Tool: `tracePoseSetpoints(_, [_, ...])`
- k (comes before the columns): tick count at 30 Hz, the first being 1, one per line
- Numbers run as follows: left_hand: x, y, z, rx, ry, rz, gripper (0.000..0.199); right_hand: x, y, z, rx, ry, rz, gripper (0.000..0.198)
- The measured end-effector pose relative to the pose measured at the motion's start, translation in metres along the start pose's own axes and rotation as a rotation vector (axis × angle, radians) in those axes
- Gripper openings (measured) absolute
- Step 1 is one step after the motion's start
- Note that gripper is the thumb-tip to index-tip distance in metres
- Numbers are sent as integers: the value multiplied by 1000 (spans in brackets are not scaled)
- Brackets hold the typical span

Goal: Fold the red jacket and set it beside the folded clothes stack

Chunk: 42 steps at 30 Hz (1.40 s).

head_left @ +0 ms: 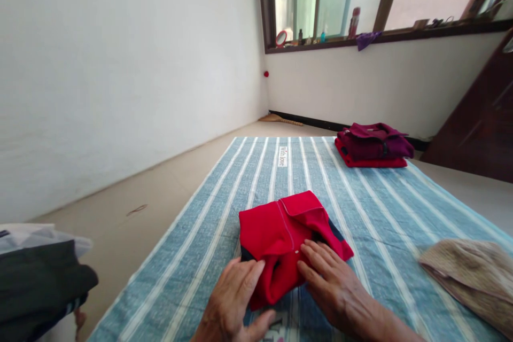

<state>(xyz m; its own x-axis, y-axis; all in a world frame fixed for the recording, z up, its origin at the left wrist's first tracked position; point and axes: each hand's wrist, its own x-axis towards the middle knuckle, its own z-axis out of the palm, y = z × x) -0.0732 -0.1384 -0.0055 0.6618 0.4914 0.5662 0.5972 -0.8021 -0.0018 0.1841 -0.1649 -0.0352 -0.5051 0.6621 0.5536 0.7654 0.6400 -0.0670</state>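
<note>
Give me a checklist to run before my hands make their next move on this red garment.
1. Left hand on the red garment: ok, at its near left side.
2. Right hand on the garment: ok, fingers resting on top.
3. Garment lying smooth: not ok, its near part bulges.
4. Clothes pile apart from the garment: ok, farther off, right.
5. Tan cloth apart from the garment: ok.
6. Garment's underside smooth: cannot tell, hidden.

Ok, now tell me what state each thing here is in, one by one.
Red garment: folded, near edge bulging
Purple garment: folded, stacked on red clothing
Striped sheet: spread out
Beige cloth: lying creased
Dark cloth: folded, partly out of view
Purple rag: draped over sill
Red bottle: upright
</note>
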Motion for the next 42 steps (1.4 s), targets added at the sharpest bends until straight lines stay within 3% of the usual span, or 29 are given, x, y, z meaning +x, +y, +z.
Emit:
tracePoseSetpoints(6, [11,4,-1,-102,83,-138,37,-10,3,14,33,-34,32,38])
tracePoseSetpoints(10, [34,10,6,-144,149,-216,33,-9,3,15,48,-44,27,38])
tracePoseSetpoints(12, [46,13,11,-184,124,-258,30,-9,3,17,40,-36,24,37])
tracePoseSetpoints(20, [80,10,18,-483,-169,-556,18,-12,0,21,66,21,51,39])
tracePoseSetpoints(25, [86,-3,22,-758,-173,-878,37,-13,-1,24,63,48,51,39])
tracePoseSetpoints(28, [86,-9,27,-878,-159,-1014,39,-14,-2,24,44,66,50,40])
tracePoseSetpoints(33, [83,-10,38,-960,-145,-1088,36,-14,-3,24,35,59,51,41])
tracePoseSetpoints(42, [74,-9,54,-894,-69,-1055,29,-6,-8,9,92,52,102,38])
